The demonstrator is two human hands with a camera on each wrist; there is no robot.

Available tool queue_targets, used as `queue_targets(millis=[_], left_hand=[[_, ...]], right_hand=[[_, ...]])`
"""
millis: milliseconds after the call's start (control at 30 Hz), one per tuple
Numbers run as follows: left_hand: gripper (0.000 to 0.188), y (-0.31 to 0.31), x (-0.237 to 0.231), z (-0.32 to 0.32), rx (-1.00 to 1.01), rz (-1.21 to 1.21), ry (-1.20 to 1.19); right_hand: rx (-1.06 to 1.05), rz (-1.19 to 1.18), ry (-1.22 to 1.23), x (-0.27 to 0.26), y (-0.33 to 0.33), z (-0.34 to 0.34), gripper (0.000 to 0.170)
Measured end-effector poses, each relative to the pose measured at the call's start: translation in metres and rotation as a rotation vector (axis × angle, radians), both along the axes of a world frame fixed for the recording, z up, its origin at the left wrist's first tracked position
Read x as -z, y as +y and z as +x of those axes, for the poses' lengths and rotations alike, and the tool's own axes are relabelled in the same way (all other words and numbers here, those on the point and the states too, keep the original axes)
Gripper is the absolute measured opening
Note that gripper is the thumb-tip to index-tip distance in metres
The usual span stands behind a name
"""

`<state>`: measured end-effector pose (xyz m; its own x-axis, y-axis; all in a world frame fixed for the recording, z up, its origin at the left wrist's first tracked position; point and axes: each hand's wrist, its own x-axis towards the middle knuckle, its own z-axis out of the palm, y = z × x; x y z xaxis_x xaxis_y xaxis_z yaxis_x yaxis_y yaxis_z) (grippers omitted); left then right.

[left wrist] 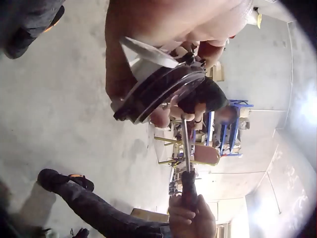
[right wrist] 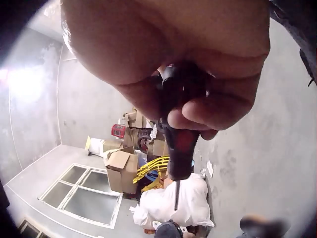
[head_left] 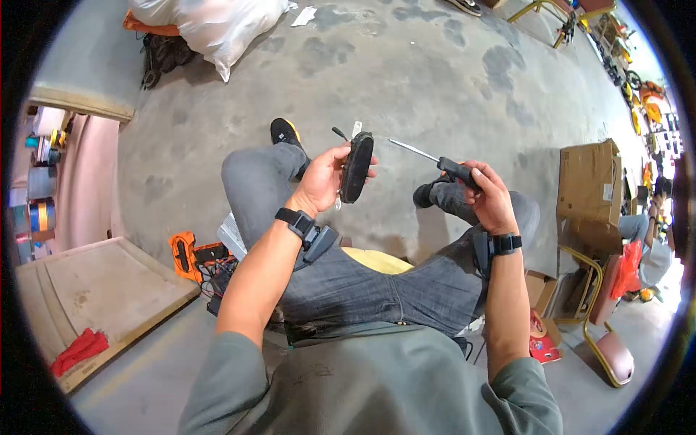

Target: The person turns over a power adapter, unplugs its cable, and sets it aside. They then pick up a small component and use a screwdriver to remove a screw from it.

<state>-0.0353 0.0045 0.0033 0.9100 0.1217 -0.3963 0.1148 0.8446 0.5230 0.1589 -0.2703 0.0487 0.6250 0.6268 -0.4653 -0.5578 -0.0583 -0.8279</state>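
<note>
My left hand (head_left: 319, 181) grips a long, rounded black part (head_left: 357, 168) upright in front of the left knee. Small pale metal tabs and a short black stub stick out at its ends. In the left wrist view the part (left wrist: 166, 94) shows a ridged, curved edge and a flat whitish piece beside it. A screwdriver (head_left: 457, 172) with a black handle is held in my right hand (head_left: 494, 201), over the right knee. Its metal shaft points left towards the black part, with a gap at the tip. Fingers wrap the screwdriver handle (right wrist: 179, 153) in the right wrist view.
An orange and black tool (head_left: 185, 257) lies left of the seated person's leg. A pale board (head_left: 109, 283) with a red cloth (head_left: 81, 351) is further left. At right stand a cardboard box (head_left: 589, 181) and a gold-framed chair (head_left: 615, 355). A white sack (head_left: 217, 29) lies ahead.
</note>
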Motion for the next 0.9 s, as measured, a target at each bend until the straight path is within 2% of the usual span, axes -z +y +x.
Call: queue_targets(millis=[233, 433, 900], left_hand=[[0.044, -0.004, -0.002, 0.005, 0.081, 0.125, -0.084], [0.054, -0.008, -0.006, 0.008, 0.124, 0.182, -0.022], [0.057, -0.009, -0.006, 0.013, 0.179, 0.256, 0.009]], right_hand=[[0.005, 0.038, 0.068, 0.009, -0.004, 0.004, 0.026], [-0.006, 0.024, 0.079, 0.011, -0.003, 0.005, 0.027], [-0.029, -0.04, 0.084, 0.01, 0.0, 0.005, 0.028]])
